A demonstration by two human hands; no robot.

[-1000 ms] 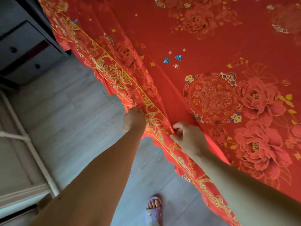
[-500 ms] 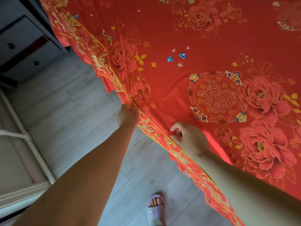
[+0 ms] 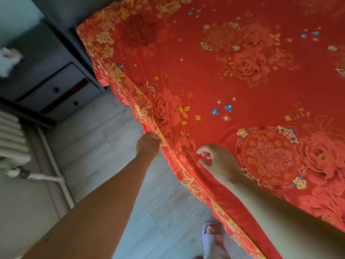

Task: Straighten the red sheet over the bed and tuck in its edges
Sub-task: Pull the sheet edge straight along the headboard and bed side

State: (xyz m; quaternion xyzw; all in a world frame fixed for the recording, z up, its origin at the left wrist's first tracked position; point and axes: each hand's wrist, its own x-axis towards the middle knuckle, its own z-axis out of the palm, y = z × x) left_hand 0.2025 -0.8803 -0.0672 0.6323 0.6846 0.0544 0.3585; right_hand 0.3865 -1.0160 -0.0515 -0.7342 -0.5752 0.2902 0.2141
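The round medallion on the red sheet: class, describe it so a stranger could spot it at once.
Start at the red sheet covering the bed. Go to the right hand above its near edge; the round medallion lies just beyond. Unlike the peonies around it, it is a scalloped ring enclosing a paler pattern.

Red sheet (image 3: 233, 75) reads as thin woven cloth, matt with a faint sheen, printed in gold, pink and blue, smooth across the top and softly creased along the gold-patterned border at 7 o'clock. Floor (image 3: 104, 146) shows pale wood-look planks, matt, fine grain. Bedside cabinet (image 3: 54, 79) at 10 o'clock looks like dark painted board, dull finish, small round knobs. Radiator (image 3: 11, 135) at 9 o'clock, white, ribbed, lightly glossy. Slipper (image 3: 210, 238) at 6 o'clock, lilac, smooth, rubbery-looking.
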